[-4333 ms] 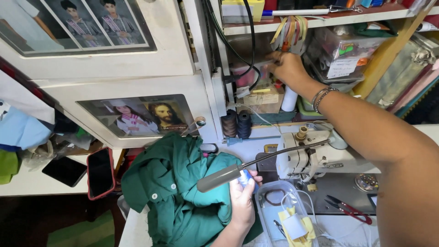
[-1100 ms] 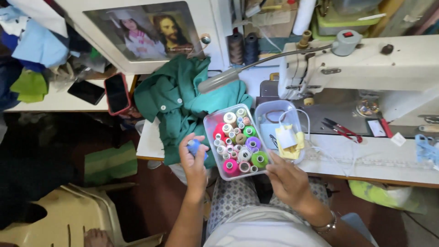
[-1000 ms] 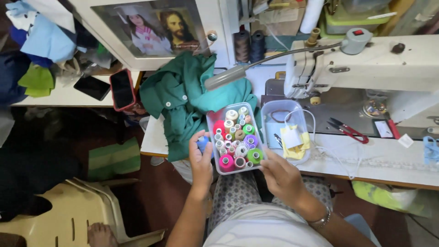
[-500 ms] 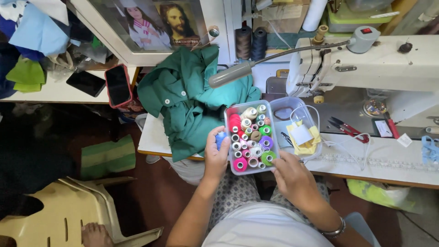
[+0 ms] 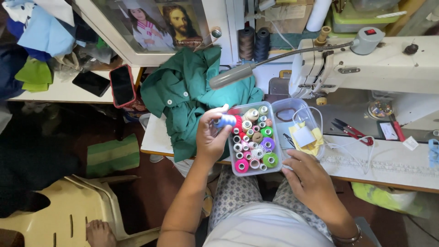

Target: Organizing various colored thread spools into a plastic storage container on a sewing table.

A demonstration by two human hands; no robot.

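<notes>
My left hand (image 5: 211, 137) holds a small blue thread spool (image 5: 226, 121) at the left edge of a clear plastic box (image 5: 253, 170) packed with several coloured thread spools. My right hand (image 5: 310, 179) grips that box at its near right corner, above my lap. A second clear box (image 5: 279, 105) with yellow and white scraps and a cord sits just behind it on the sewing table (image 5: 388, 167). A green garment (image 5: 190, 98) lies heaped to the left of the boxes.
A white sewing machine (image 5: 388, 68) with a grey gooseneck lamp (image 5: 238, 75) stands at the right. Red-handled scissors (image 5: 352, 132) lie beside it. Two dark thread cones (image 5: 254, 42) stand behind. Two phones (image 5: 109, 84) rest on the left shelf. A cream plastic chair (image 5: 64, 215) is at lower left.
I have turned from reaching up at the shelf to looking down. The spool box came into my right hand and shifted right, and my left hand brought the blue spool up beside it.
</notes>
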